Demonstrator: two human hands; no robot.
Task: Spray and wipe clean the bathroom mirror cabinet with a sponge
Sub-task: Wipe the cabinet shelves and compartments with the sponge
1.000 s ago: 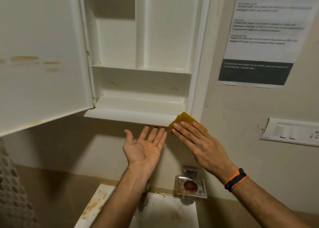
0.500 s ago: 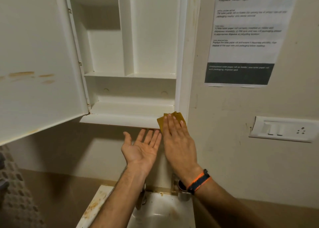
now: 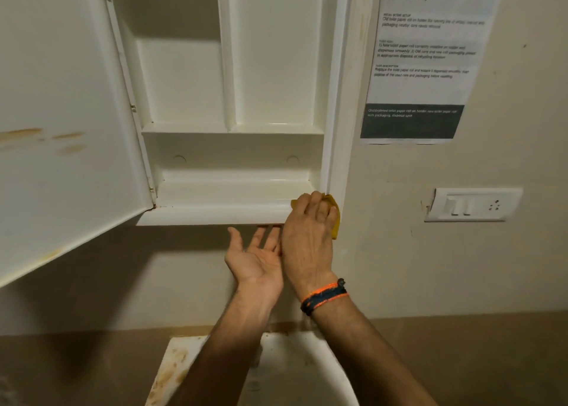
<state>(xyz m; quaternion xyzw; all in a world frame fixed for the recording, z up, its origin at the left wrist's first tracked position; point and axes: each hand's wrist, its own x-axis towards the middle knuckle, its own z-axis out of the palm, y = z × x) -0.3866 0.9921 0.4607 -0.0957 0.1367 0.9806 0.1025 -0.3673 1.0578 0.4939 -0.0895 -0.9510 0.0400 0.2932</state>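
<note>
Right hand (image 3: 309, 236) has slid up, fingers now curled over the sponge (image 3: 335, 218) at the cabinet (image 3: 227, 212) ledge's right corner. Left hand (image 3: 255, 256) unchanged below the ledge, palm up, fingers open.

A: what's on that cream painted wall (image 3: 399, 267)?
B: printed paper notice (image 3: 427, 58) up top, white plastic switch plate (image 3: 473, 205) below it, stained white ceramic sink (image 3: 276, 372) further down-left.

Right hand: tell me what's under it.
Under the right hand lies a yellow sponge, pressed against the cabinet's bottom ledge at its right end. Only the sponge's right edge shows; the rest is covered by the fingers.
</note>
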